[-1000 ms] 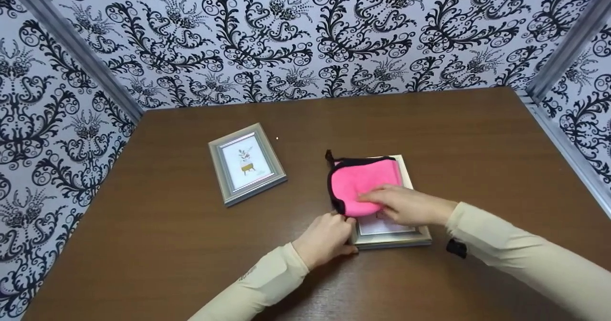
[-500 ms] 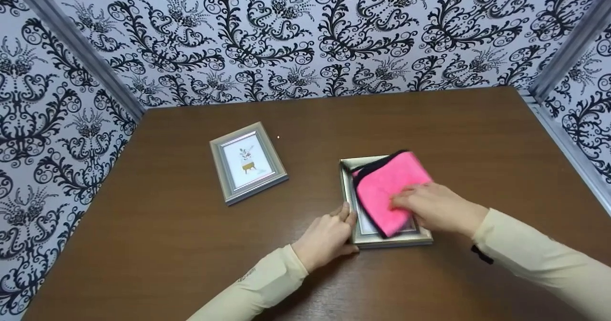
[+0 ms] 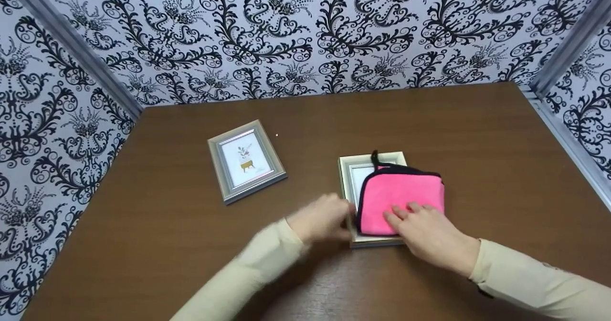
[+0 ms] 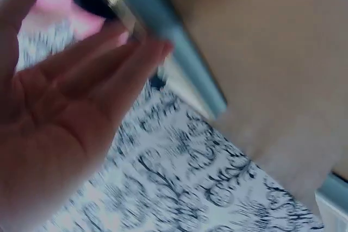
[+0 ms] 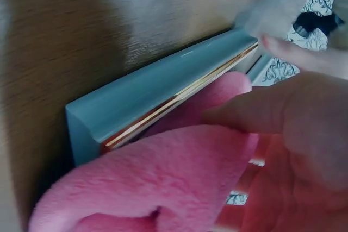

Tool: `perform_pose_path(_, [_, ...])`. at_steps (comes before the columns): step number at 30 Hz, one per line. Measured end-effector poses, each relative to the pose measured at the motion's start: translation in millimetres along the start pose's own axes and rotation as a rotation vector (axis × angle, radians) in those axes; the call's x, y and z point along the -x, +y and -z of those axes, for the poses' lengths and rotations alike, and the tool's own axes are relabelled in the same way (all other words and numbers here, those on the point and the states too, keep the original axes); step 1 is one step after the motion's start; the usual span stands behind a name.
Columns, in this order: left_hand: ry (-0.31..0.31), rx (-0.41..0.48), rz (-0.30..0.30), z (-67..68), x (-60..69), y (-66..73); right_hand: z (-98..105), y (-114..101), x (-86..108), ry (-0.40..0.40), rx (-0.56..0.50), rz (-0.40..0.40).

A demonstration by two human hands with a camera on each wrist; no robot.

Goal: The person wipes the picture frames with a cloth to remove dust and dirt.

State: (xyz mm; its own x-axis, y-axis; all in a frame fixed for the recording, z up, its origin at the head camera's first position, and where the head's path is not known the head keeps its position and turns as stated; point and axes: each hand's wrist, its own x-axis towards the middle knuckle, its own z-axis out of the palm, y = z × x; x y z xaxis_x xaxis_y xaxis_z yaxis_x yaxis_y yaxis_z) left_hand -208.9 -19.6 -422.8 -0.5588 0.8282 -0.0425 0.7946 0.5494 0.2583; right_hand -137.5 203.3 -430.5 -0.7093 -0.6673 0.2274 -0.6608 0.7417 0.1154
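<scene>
A pink cloth [image 3: 401, 192] with black edging and a black loop lies over most of a pale gold picture frame [image 3: 348, 160] on the table. On its lower right part rests my right hand [image 3: 437, 240], fingers spread and fairly straight. The right wrist view shows the thumb along the folded pink cloth [image 5: 163, 161], beside the frame's side edge [image 5: 157, 85]. My left hand [image 3: 322, 218], blurred, is at the frame's left edge; its fingers look extended in the left wrist view. Whether its fingertips touch the frame I cannot tell. The covered picture is mostly hidden.
A second picture frame [image 3: 217, 154], showing a plant on a yellow stand, lies face up to the left on the brown table [image 3: 157, 225]. Black-and-white patterned walls [image 3: 296, 35] with grey metal corner posts [image 3: 81, 54] enclose the back and sides.
The right hand swept the cloth rightward and turned it over the frame, then its fingers spread out. The left hand, steady before, is now blurred and slightly shifted.
</scene>
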Motion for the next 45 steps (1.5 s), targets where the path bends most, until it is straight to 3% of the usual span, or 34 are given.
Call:
perform_pose_path(3, [0.010, 0.091, 0.047, 14.6, -15.6, -14.8, 1, 4, 0.6, 0.007, -0.025, 0.054])
perform_pose_path(8, [0.143, -0.033, 0.241, 26.5, -46.2, -28.9, 3, 11, -0.2, -0.038, -0.070, 0.122])
perform_pose_path(12, [0.122, -0.105, 0.354, 25.0, -68.6, -38.6, 5, 17, -3.0, -0.074, -0.149, 0.164])
perform_pose_path(17, [0.076, -0.113, 0.372, 17.8, -84.8, -48.6, 2, 20, -8.7, -0.039, -0.252, 0.217])
perform_pose_path(26, [0.077, -0.040, 0.419, 14.1, -95.2, -55.4, -12, 20, -18.6, -0.040, -0.259, 0.329])
perform_pose_path(29, [0.099, -0.031, 0.410, 5.5, -102.0, -62.9, -13, 24, -19.1, -0.033, -0.301, 0.376])
perform_pose_path(34, [0.089, -0.016, 0.417, 4.3, -106.6, -63.0, -7, 33, -20.2, -0.084, -0.306, 0.416])
perform_pose_path(40, [0.064, -0.008, 0.442, 12.9, -100.3, -52.4, 5, 37, -16.9, -0.176, -0.231, 0.362])
perform_pose_path(45, [0.088, -0.019, 0.435, 13.9, -97.9, -51.6, 14, 31, -5.8, -0.179, -0.146, 0.199])
